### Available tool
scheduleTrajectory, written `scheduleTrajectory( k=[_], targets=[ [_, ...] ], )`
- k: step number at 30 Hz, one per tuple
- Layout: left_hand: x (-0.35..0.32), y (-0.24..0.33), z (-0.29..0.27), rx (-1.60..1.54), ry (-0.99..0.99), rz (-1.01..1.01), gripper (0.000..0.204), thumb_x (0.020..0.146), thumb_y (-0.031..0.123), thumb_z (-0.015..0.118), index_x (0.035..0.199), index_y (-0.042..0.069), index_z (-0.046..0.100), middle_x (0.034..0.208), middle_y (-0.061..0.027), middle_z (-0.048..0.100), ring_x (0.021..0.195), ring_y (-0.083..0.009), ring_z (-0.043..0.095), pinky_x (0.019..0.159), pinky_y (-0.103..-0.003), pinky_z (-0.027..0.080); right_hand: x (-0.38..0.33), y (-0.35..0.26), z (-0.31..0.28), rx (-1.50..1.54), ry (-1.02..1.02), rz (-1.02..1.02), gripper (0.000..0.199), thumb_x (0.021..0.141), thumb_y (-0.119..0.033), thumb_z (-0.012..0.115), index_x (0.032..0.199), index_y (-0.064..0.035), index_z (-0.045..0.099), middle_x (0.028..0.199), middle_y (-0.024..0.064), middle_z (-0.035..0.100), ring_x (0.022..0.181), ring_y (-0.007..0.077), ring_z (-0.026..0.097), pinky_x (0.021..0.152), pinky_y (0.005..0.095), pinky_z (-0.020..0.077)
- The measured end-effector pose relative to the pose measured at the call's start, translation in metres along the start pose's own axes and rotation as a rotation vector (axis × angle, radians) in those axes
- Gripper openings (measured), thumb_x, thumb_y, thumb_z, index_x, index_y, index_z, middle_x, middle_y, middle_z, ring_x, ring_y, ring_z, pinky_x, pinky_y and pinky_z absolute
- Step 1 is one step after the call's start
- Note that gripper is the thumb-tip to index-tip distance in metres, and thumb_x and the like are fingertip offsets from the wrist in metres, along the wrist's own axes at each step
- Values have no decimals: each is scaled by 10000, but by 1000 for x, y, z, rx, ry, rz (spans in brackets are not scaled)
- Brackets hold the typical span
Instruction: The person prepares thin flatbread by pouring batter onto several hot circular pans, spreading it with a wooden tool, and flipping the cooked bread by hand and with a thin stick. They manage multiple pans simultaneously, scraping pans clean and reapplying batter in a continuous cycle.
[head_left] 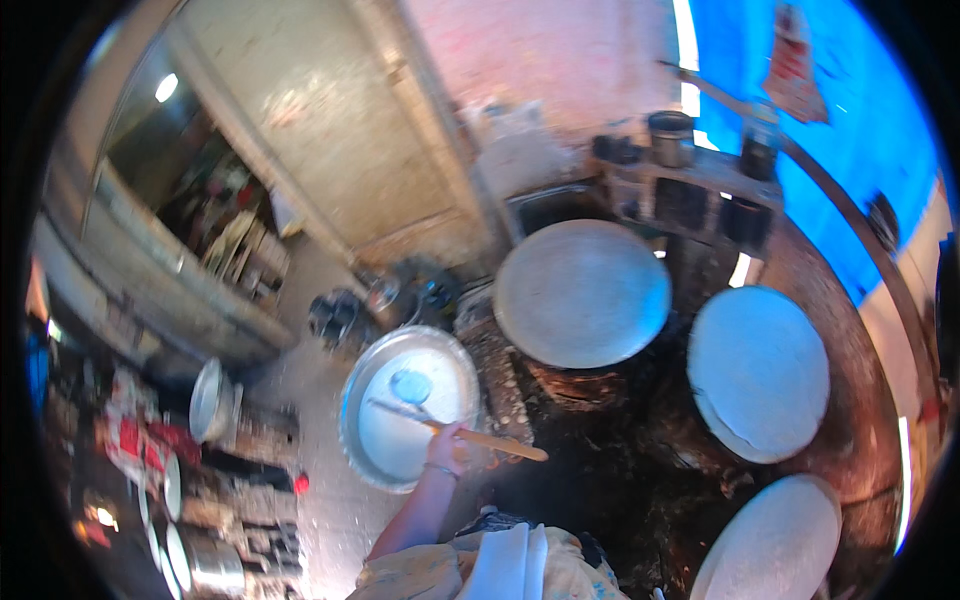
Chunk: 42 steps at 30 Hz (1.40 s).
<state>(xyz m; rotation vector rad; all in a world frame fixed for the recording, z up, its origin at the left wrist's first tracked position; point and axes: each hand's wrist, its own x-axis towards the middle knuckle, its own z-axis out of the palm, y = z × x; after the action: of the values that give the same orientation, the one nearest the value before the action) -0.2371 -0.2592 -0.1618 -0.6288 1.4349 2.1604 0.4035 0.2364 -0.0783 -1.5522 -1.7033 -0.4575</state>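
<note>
Fingers [449, 436] partly hide a wooden handle [505, 445] above a basin [352, 425].

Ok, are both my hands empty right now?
No, your left hand is closed around a long wooden handle, whose far end shows over the round metal basin.

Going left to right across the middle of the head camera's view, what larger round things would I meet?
Shallow metal bowl → wide metal basin with white contents → big grey disc → paler round disc.
</note>
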Motion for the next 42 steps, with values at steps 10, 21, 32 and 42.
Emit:
scheduleTrajectory(
  k=[10, 21, 32, 42],
  targets=[
    [-23, 8, -103, -216, 63, -72, 127, 840, 103, 552, 934, 48, 485, 768, -75, 564, 553, -86, 478, 394, -168, 352, -328, -611, -108, 950, -1894, -954, 587, 715, -131, 693, 1238, 8, 466, 1199, 165, 519, 1116, 247, 504, 920, 302, 415],
    [73, -23, -300, 684, 272, -213, 146, 835, 149, 549, 784, 28, 486, 629, -65, 535, 456, -136, 461, 370, -258, 395, -467, -656, -131, 771, -1948, -681, 424, 827, -135, 589, 1235, -70, 492, 943, 199, 626, 890, 193, 615, 771, 301, 466],
    [35, 124, -230, -727, -486, -589, 102, 844, 63, 477, 756, 74, 428, 573, 29, 365, 437, -67, 383, 377, -182, 326, -387, -681, -179, 545, -2385, -186, 390, 886, -153, 474, 1273, -107, 475, 600, -2, 479, 444, 76, 412, 406, 235, 338],
    [-30, 175, -256, 263, -228, -375, 237, 775, 17, 524, 972, 65, 401, 621, -27, 422, 443, -111, 420, 367, -240, 356, -368, -685, -170, 797, -2397, -81, 508, 806, -52, 504, 1303, -147, 451, 582, -54, 411, 437, 28, 350, 383, 190, 281]
  ],
)
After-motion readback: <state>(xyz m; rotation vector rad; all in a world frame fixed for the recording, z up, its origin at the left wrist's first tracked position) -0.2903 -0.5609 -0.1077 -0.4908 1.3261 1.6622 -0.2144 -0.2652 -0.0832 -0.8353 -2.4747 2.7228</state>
